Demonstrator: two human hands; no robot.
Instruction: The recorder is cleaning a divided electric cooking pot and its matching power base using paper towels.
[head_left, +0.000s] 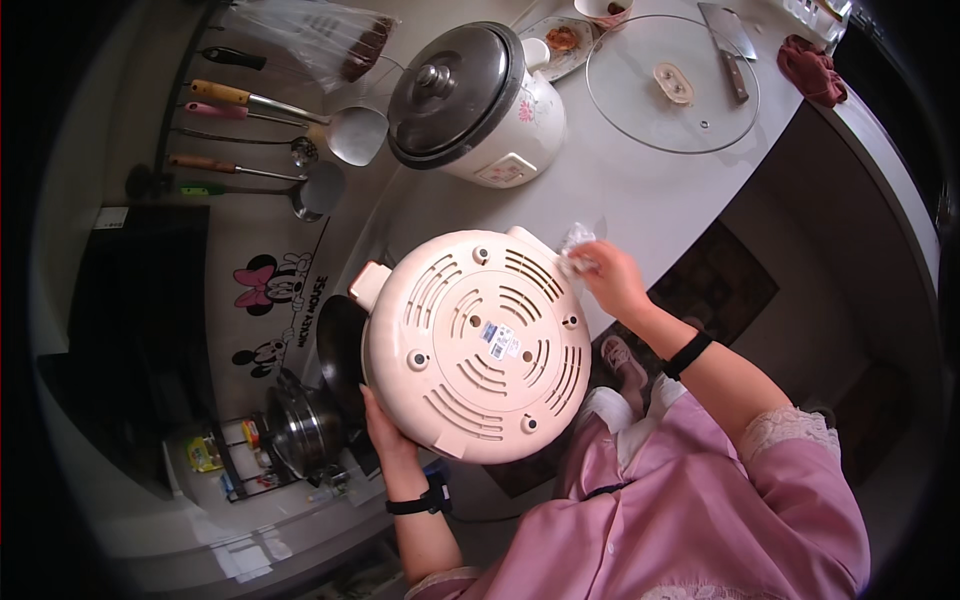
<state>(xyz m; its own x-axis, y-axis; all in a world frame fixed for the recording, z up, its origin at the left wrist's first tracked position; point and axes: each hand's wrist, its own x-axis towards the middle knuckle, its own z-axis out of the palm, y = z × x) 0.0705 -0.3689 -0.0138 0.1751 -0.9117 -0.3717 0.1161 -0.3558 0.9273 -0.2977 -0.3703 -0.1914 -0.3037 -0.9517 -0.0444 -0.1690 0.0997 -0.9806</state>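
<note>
A pale pink electric cooking pan is tipped so that its vented underside, with small feet and a label bearing writing, faces me. My left hand grips its lower left rim; most of the fingers are hidden behind the body. In my right hand is a crumpled white tissue or thin cloth, pinched in the fingers close to the pan's upper right edge. Whether the cloth touches the pan cannot be made out. The inside of the pan is out of sight.
A white rice cooker with a dark lid stands behind the pan. Farther right are a glass lid, a cleaver, a plate and a maroon cloth. Utensils hang left, above a steel pot.
</note>
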